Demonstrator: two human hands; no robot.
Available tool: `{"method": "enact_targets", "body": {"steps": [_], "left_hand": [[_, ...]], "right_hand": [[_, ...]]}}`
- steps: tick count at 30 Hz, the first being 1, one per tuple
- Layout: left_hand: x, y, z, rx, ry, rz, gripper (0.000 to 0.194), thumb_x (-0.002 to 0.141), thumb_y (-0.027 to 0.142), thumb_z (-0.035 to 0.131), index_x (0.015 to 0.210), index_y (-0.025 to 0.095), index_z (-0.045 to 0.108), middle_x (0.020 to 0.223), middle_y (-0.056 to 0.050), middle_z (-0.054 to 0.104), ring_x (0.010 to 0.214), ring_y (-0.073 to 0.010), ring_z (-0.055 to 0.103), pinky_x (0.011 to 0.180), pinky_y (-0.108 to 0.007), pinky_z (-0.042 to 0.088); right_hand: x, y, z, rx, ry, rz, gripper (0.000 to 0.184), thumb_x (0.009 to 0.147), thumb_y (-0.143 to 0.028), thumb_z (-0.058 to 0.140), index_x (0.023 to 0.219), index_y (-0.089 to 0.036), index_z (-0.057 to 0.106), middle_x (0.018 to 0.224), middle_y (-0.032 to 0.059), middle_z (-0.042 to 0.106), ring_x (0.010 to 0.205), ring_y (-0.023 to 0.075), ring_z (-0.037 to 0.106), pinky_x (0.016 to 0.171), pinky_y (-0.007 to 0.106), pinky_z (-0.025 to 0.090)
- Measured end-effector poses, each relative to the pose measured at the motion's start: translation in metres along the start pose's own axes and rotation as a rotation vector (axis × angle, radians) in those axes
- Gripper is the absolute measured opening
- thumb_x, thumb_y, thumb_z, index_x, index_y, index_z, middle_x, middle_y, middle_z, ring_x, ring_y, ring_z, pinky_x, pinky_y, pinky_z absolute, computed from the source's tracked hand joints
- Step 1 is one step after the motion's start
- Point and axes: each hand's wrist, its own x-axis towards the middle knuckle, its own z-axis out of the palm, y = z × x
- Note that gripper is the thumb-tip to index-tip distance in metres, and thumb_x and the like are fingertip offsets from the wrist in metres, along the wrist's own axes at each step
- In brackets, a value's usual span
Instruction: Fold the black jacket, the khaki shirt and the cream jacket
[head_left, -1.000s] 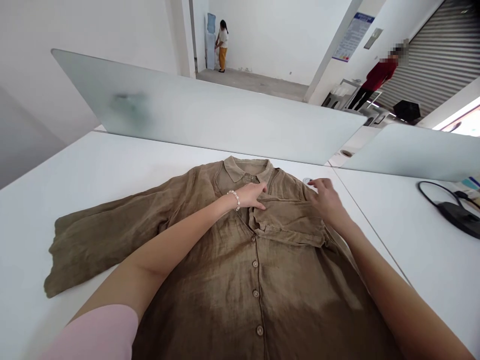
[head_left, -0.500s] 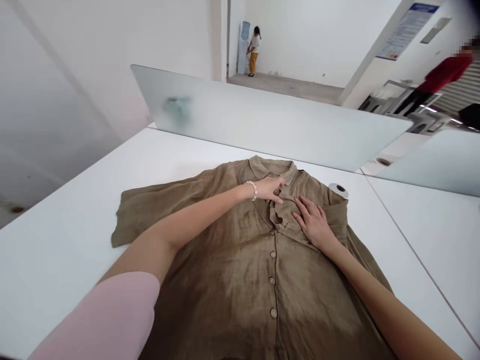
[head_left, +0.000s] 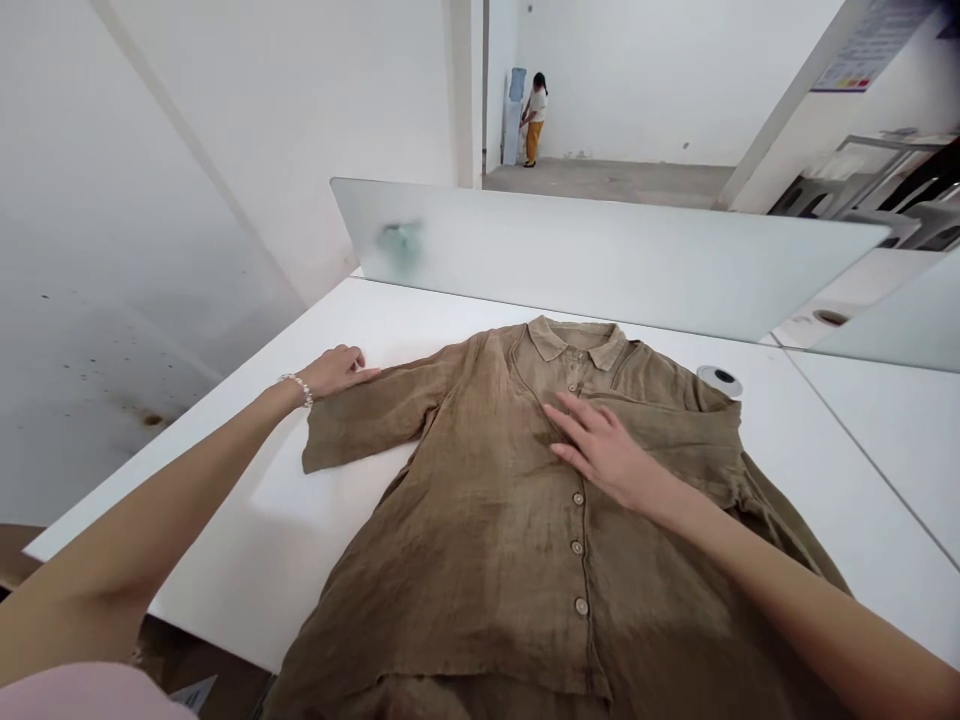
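We have a white table point(head_left: 225, 540) with an olive linen button-front shirt point(head_left: 480, 570) laid face up, its hem point(head_left: 442, 688) running over the near edge. Hands well apart, neither clamped: right hand point(head_left: 607, 450) lies flat beside the buttons point(head_left: 577, 549), left hand point(head_left: 334, 372) rests just by the sleeve point(head_left: 367, 420). Risk: the overhanging hem's weight could drag the shirt off the table.

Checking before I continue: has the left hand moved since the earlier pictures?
Yes, leftward: the left hand has gone from the shirt collar out to the edge of the sleeve, over the table.
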Motion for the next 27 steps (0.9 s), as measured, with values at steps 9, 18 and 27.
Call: {"method": "enact_targets", "body": {"steps": [9, 18, 27], "left_hand": [[-0.04, -0.014, -0.037, -0.199, -0.035, -0.133, 0.027, 0.084, 0.038, 0.065, 0.069, 0.02, 0.053, 0.061, 0.005, 0.049, 0.063, -0.0112, 0.042, 0.06, -0.02, 0.028], [-0.022, 0.13, -0.046, -1.015, 0.038, -0.127, 0.019, 0.088, 0.016, 0.063, 0.106, 0.019, 0.064, 0.074, 0.002, 0.057, 0.06, -0.005, 0.05, 0.048, -0.015, 0.035], [0.019, 0.294, 0.071, -1.245, -0.566, 0.086, 0.049, 0.092, 0.005, 0.052, 0.137, 0.009, 0.032, 0.11, -0.016, 0.067, 0.09, -0.0136, 0.069, 0.095, -0.031, 0.052]], "right_hand": [[0.007, -0.015, 0.041, -0.068, -0.018, -0.046, 0.057, 0.107, -0.048, 0.018, 0.153, -0.019, 0.035, 0.158, 0.0131, 0.028, 0.145, 0.0303, 0.027, 0.113, 0.062, 0.028], [0.026, -0.021, 0.002, 0.316, -0.072, 0.051, 0.06, 0.101, -0.057, 0.034, 0.146, -0.019, 0.046, 0.149, 0.0163, 0.041, 0.135, 0.033, 0.043, 0.112, 0.058, 0.033], [0.032, -0.012, -0.049, 1.441, 0.168, 0.49, 0.066, 0.1, -0.067, 0.015, 0.132, -0.02, 0.048, 0.129, 0.0166, 0.059, 0.119, 0.0283, 0.059, 0.097, 0.046, 0.053]]}}
